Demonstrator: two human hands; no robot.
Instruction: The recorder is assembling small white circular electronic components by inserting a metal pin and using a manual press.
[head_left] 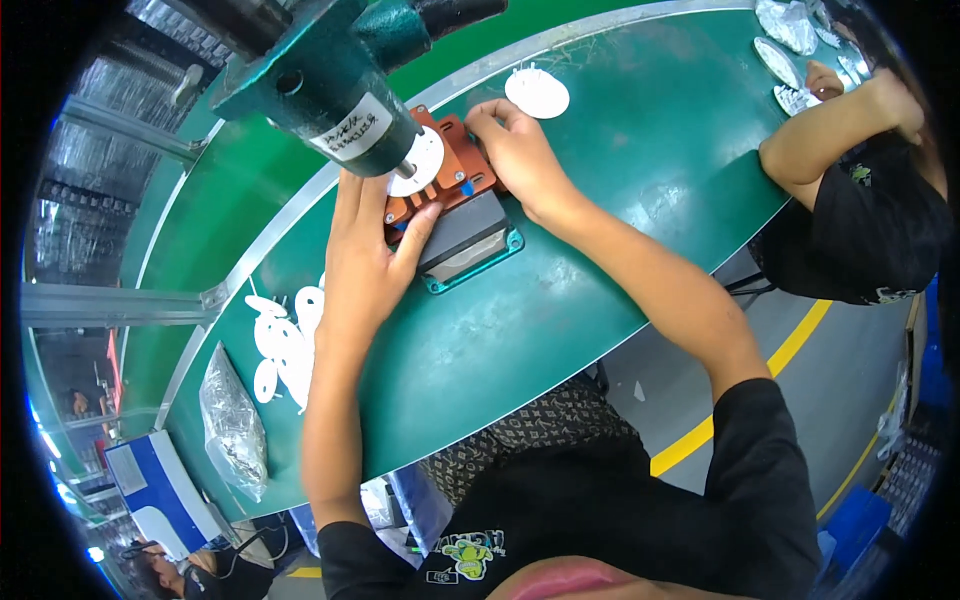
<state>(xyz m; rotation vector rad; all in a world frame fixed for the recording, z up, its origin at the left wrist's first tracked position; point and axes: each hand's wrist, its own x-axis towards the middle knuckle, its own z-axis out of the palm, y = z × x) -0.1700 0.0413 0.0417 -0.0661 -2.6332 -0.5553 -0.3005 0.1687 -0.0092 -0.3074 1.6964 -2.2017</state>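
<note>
A white plastic disc point(424, 160) lies in an orange metal fixture point(462, 158), right under the spindle of a dark green press head point(345, 95). My left hand point(365, 245) grips the fixture's left side. Its thumb lies along the front edge, and the long fingers stretch up beside the disc, their tips hidden by the press head. On the fixture's right side, my right hand point(522, 160) has its fingers bent and closed against the orange edge; some fingertips are out of sight. Beneath the fixture sits a dark grey block point(465, 235) on a green base plate point(475, 267).
Several white discs point(283, 345) lie piled at the left, near a clear plastic bag point(232, 425). Another white disc point(537, 93) rests beyond my right hand. A blue and white box point(165, 490) stands at the lower left. At the right, a co-worker's arm point(835, 135) leans on the green table point(640, 190).
</note>
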